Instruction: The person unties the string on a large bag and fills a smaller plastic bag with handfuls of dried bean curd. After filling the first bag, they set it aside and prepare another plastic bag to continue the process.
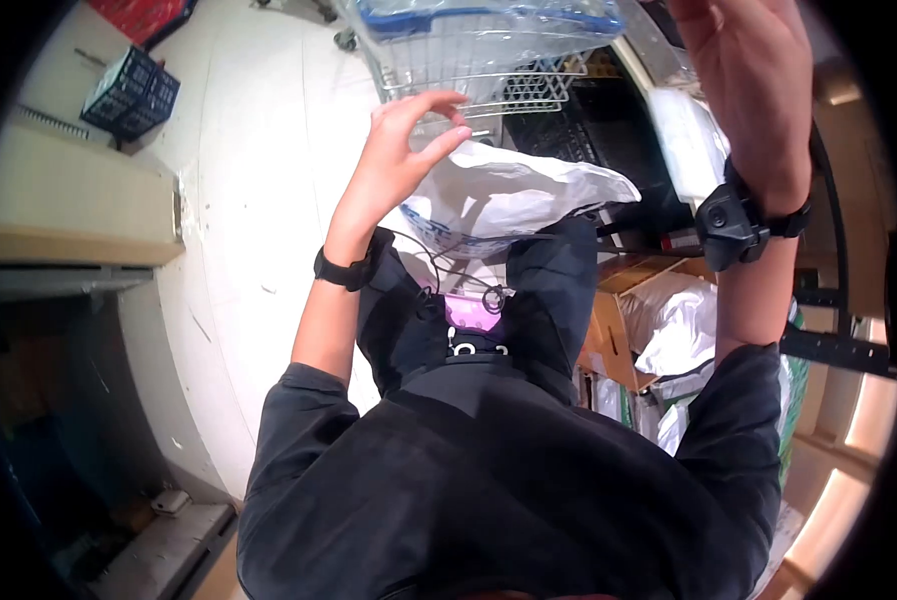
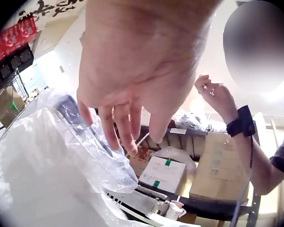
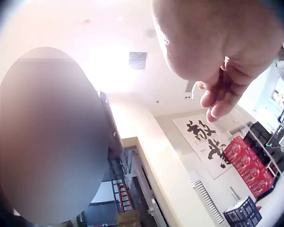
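Observation:
My left hand [image 1: 399,150] reaches forward over a white plastic bag [image 1: 529,185] that stands between my knees. Thumb and fingers are loosely bent with a gap between them, and the left wrist view shows nothing in that hand. My right hand [image 1: 749,85] is raised high at the right, its fingers cut off by the frame's top edge. In the right wrist view its fingers [image 3: 220,101] are curled, and a thin white strip [image 3: 194,90] sticks out at their tips, too small to name. Dark cords and a pink item [image 1: 472,312] lie by my lap.
A wire cart [image 1: 489,85] with clear plastic wrapping stands ahead. At my right is an open cardboard box [image 1: 614,330] with white plastic inside, beside a black shelf rack [image 1: 829,345]. Boxes [image 2: 163,174] sit on the shelf. A dark blue crate [image 1: 129,95] stands far left.

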`<state>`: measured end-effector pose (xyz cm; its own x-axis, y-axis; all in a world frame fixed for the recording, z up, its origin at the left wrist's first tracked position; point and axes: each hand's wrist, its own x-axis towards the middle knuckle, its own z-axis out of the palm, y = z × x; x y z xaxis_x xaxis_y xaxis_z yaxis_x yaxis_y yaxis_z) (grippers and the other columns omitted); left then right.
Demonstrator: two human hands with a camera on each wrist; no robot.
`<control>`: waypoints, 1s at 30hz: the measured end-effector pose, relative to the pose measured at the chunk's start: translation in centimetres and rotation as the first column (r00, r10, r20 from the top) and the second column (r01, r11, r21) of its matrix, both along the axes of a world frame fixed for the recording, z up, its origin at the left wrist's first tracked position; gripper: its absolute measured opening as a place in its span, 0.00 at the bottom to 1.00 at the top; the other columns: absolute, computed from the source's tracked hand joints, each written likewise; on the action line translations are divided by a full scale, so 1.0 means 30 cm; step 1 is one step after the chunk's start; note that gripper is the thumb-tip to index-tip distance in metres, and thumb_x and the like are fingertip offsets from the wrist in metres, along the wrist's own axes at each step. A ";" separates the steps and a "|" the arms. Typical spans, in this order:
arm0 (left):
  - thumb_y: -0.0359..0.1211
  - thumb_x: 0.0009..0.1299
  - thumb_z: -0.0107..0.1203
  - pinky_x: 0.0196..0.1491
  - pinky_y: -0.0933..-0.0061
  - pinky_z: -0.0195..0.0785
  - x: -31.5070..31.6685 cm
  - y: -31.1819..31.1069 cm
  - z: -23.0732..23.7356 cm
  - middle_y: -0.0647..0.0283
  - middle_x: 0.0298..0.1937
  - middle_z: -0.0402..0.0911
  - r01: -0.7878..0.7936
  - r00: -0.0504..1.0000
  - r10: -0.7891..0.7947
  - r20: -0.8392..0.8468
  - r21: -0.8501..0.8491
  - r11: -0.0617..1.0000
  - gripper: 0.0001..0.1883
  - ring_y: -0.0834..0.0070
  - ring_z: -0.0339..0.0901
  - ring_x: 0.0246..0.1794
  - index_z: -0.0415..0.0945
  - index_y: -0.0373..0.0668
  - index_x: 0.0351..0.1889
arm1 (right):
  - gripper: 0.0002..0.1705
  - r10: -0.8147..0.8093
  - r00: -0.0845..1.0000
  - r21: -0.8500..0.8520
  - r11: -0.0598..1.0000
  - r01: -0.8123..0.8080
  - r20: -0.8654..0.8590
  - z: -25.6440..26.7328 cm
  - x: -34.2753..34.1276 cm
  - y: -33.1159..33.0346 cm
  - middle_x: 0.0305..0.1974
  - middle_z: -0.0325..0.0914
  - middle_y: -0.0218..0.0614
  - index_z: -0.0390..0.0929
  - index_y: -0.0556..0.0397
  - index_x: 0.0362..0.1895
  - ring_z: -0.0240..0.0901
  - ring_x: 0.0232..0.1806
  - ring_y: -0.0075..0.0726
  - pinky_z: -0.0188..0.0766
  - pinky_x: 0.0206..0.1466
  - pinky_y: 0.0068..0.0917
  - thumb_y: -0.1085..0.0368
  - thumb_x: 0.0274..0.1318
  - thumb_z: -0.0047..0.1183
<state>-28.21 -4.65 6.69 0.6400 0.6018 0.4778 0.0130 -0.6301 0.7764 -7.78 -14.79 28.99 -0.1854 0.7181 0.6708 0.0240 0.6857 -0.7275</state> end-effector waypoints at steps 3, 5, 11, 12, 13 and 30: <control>0.31 0.72 0.65 0.59 0.66 0.73 0.040 -0.030 0.051 0.58 0.45 0.90 0.073 0.997 -0.071 -0.030 0.070 0.995 0.12 0.67 0.85 0.51 0.86 0.38 0.51 | 0.10 -0.121 0.981 0.175 0.980 0.093 0.153 0.141 0.113 -0.082 0.35 0.74 0.30 0.70 0.54 0.46 0.80 0.39 0.27 0.76 0.40 0.19 0.61 0.83 0.43; 0.31 0.75 0.62 0.54 0.67 0.75 0.071 -0.030 0.048 0.58 0.42 0.89 0.139 0.990 -0.132 -0.051 0.155 0.978 0.08 0.70 0.84 0.44 0.87 0.35 0.45 | 0.10 -0.265 0.954 0.363 0.910 0.201 0.138 0.201 0.087 -0.180 0.35 0.74 0.30 0.71 0.54 0.46 0.79 0.37 0.25 0.76 0.38 0.17 0.62 0.83 0.43; 0.33 0.83 0.57 0.38 0.78 0.72 0.099 -0.117 0.191 0.66 0.30 0.81 0.262 0.952 -0.191 0.238 -0.313 0.913 0.12 0.78 0.80 0.31 0.85 0.31 0.44 | 0.09 -0.609 0.783 0.454 0.738 0.499 0.129 0.226 0.210 -0.479 0.33 0.77 0.30 0.75 0.52 0.48 0.78 0.30 0.22 0.78 0.31 0.14 0.64 0.81 0.43; 0.33 0.83 0.57 0.34 0.79 0.70 0.097 -0.139 0.260 0.67 0.29 0.79 0.257 0.943 -0.161 0.291 -0.329 0.909 0.13 0.79 0.79 0.29 0.84 0.31 0.44 | 0.11 -0.624 0.758 0.454 0.741 0.495 0.190 0.188 0.231 -0.497 0.30 0.77 0.28 0.77 0.51 0.48 0.78 0.28 0.22 0.78 0.31 0.14 0.62 0.81 0.43; 0.34 0.83 0.57 0.29 0.81 0.63 0.099 -0.165 0.333 0.69 0.26 0.76 0.199 0.946 -0.098 0.309 -0.315 0.928 0.13 0.82 0.74 0.26 0.84 0.31 0.46 | 0.11 -0.720 0.649 0.351 0.690 0.633 0.244 0.136 0.234 -0.531 0.28 0.78 0.28 0.77 0.54 0.44 0.78 0.28 0.21 0.77 0.31 0.15 0.63 0.80 0.46; 0.34 0.83 0.55 0.30 0.83 0.51 0.017 -0.299 0.652 0.74 0.29 0.72 0.268 0.845 -0.152 0.513 -0.160 0.950 0.10 0.89 0.60 0.26 0.81 0.37 0.45 | 0.17 -0.538 0.840 -0.245 0.807 0.537 0.069 -0.256 0.113 -0.298 0.27 0.75 0.21 0.80 0.56 0.37 0.65 0.25 0.12 0.64 0.29 0.16 0.61 0.81 0.47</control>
<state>-27.69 -13.62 26.24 0.4807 0.6048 0.6350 -0.5178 -0.3886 0.7621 -4.39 -23.72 21.30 0.2808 0.8425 0.4597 0.3329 0.3637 -0.8700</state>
